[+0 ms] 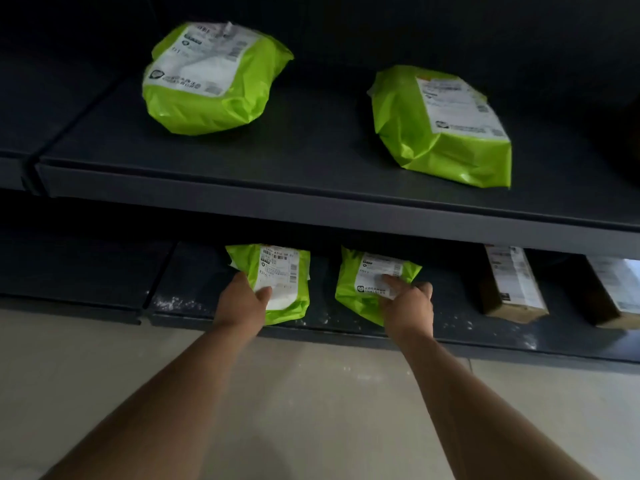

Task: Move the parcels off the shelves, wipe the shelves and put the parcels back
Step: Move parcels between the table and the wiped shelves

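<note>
Two small green parcels with white labels lie on the dark lower shelf. My left hand grips the left small parcel at its near left edge, thumb on the label. My right hand grips the right small parcel at its near right corner, thumb on the label. On the dark upper shelf lie two bigger green parcels, one at the left and one at the right.
Two brown cardboard boxes, one and a second, stand at the right of the lower shelf. White dust speckles the lower shelf's front. A pale tiled floor lies below. More dark shelving continues to the left.
</note>
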`<act>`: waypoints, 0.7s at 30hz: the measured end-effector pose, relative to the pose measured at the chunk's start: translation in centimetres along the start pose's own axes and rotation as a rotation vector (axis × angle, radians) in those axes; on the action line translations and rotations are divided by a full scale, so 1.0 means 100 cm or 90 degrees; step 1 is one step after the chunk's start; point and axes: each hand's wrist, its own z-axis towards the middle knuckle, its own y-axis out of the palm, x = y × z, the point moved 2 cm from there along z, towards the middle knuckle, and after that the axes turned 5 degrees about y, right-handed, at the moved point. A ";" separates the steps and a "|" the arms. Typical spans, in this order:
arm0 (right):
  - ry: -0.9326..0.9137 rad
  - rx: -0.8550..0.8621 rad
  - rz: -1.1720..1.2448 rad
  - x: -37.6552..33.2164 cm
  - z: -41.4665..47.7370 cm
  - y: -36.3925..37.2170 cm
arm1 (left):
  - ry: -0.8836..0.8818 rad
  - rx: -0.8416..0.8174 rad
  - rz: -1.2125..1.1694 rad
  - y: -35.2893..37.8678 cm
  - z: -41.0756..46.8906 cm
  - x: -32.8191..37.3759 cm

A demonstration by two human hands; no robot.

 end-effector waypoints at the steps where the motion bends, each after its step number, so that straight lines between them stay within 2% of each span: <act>1: 0.013 -0.005 0.002 0.003 -0.009 -0.008 | -0.008 -0.015 0.020 -0.003 -0.009 0.005; 9: 0.077 -0.040 -0.041 0.020 -0.095 -0.087 | -0.034 -0.136 0.087 -0.044 -0.086 0.059; 14: 0.107 -0.042 -0.062 0.012 -0.153 -0.165 | -0.044 -0.194 0.118 -0.090 -0.144 0.112; 21: 0.118 -0.005 -0.038 -0.008 -0.231 -0.284 | 0.006 -0.224 0.128 -0.165 -0.205 0.209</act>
